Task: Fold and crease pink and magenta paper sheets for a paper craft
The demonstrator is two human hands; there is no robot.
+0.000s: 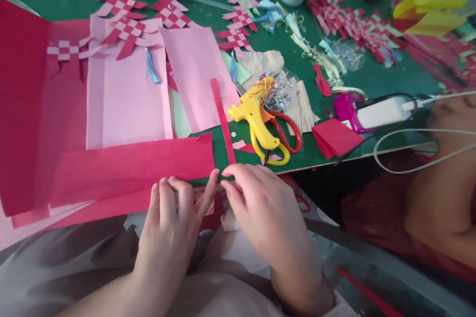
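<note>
Glue gun [256, 118] and scissors [298, 137] are blocking the right hand's [269, 210] forward path. Bare tabletop [308, 156] is lying open to their right.

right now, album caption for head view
Left hand at red paper, right hand by red strip, glue gun beyond

Left hand [173, 228] back up, fingers [167, 205] spread, right hand [266, 203] curled, thumb [234, 198] just below index fingertip [227, 172]

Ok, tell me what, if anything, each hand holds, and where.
Left hand: fingertips at the near edge of the red paper, no grip visible. Right hand: cannot tell.
</note>
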